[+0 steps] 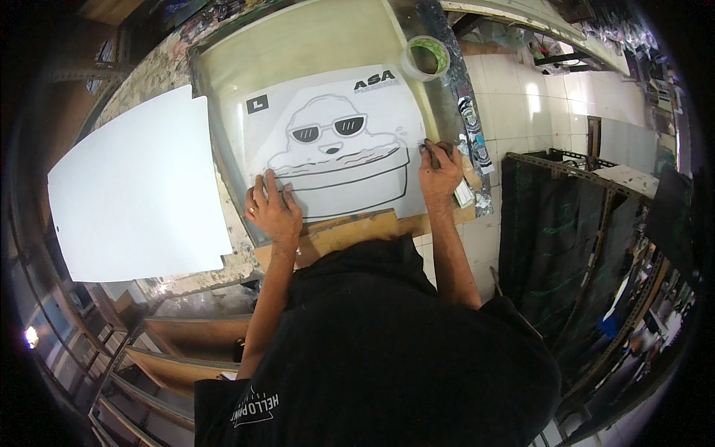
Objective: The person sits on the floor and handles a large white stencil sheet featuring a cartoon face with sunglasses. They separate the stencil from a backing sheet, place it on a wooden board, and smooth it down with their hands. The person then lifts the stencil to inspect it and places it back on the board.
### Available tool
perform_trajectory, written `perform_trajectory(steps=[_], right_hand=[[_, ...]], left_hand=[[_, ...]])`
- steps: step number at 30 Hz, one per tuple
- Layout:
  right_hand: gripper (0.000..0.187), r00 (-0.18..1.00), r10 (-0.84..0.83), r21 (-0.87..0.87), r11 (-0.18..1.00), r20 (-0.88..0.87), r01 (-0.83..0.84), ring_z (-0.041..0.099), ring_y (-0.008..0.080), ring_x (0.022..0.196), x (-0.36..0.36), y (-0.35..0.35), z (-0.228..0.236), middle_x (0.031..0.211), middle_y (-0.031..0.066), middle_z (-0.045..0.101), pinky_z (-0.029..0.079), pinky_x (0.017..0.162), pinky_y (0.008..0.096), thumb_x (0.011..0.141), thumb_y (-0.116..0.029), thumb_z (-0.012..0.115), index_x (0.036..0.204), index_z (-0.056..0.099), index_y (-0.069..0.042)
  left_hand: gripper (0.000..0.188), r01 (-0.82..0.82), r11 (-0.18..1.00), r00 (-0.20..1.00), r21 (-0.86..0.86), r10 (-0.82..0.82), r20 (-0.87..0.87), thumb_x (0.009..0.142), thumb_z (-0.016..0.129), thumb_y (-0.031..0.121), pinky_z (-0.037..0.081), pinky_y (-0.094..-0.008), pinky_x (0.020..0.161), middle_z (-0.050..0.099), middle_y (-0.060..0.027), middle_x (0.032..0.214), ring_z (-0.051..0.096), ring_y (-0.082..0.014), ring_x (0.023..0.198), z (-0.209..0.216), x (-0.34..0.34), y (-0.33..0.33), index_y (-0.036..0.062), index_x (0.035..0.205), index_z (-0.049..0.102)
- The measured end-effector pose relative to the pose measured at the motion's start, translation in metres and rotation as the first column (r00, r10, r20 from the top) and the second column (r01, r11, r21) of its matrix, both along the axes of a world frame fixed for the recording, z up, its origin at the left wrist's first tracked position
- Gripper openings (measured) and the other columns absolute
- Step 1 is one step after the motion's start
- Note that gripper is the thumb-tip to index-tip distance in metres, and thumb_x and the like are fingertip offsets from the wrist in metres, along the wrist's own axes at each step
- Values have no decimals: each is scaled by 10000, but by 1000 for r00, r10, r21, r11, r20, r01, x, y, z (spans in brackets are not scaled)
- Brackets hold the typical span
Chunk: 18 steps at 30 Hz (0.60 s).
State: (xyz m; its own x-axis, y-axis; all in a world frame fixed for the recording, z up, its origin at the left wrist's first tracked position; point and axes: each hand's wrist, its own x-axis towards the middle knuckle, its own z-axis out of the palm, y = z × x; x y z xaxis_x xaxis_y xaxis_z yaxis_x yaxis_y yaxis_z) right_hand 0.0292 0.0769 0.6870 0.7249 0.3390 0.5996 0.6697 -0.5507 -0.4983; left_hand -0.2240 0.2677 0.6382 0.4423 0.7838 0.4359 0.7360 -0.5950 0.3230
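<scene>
A translucent sheet [328,195] lies on a framed yellowish screen [313,41]. Printed on it in black is a cartoon figure with sunglasses rising out of a pot, with dark marks in its upper corners. My left hand [273,211] rests on the sheet's lower left edge, fingers apart and tips pressing down. At the right edge my right hand [441,173] has its thumb and fingers drawn together in a pinch. Whatever may be between those fingertips is too small to make out. A roll of clear tape [425,59] sits at the frame's upper right corner.
Left of the frame, a large white board [138,190] lies on the paint-stained table [182,285]. Stickers [474,134] cover the right side strip. Wooden shelves [195,335] stand below left; a metal rack with dark panels [551,223] stands on the tiled floor at right.
</scene>
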Motion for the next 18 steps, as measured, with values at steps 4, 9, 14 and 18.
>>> perform_trajectory(steps=[4, 9, 14, 18], right_hand=[[237, 1000, -26, -12, 1000, -1, 26, 577, 335, 810, -4, 4, 7, 865, 131, 612, 485, 729, 430, 684, -29, 722, 914, 724, -84], [261, 996, -94, -90, 991, 11, 94, 555, 375, 848, -11, 9, 3, 900, 164, 594, 456, 811, 495, 724, -35, 684, 980, 705, -78], [245, 988, -136, -131, 981, 72, 145, 531, 400, 877, -14, 10, -5, 913, 187, 564, 443, 831, 507, 743, -92, 696, 986, 699, -61], [266, 993, -110, -94, 989, 43, 114, 518, 401, 868, -14, 11, -4, 907, 188, 553, 441, 803, 511, 735, -127, 717, 991, 700, -54]], left_hand=[[469, 8, 1000, 1000, -7, -8, 2, 855, 629, 258, 328, -491, 970, 541, -112, 1289, 460, -338, 1160, 3, 2, -1, 140, 1307, 577], [469, 7, 1000, 1000, -5, -7, -15, 849, 635, 237, 328, -491, 972, 544, -120, 1283, 462, -340, 1155, 5, 4, -1, 133, 1302, 580], [469, 22, 1000, 1000, 3, -22, -1, 856, 628, 225, 338, -510, 985, 556, -146, 1256, 455, -356, 1151, 9, 7, -2, 123, 1311, 574], [453, 25, 1000, 1000, 16, -25, -15, 868, 618, 229, 342, -507, 978, 556, -150, 1254, 459, -357, 1143, 9, 8, -1, 118, 1306, 578]])
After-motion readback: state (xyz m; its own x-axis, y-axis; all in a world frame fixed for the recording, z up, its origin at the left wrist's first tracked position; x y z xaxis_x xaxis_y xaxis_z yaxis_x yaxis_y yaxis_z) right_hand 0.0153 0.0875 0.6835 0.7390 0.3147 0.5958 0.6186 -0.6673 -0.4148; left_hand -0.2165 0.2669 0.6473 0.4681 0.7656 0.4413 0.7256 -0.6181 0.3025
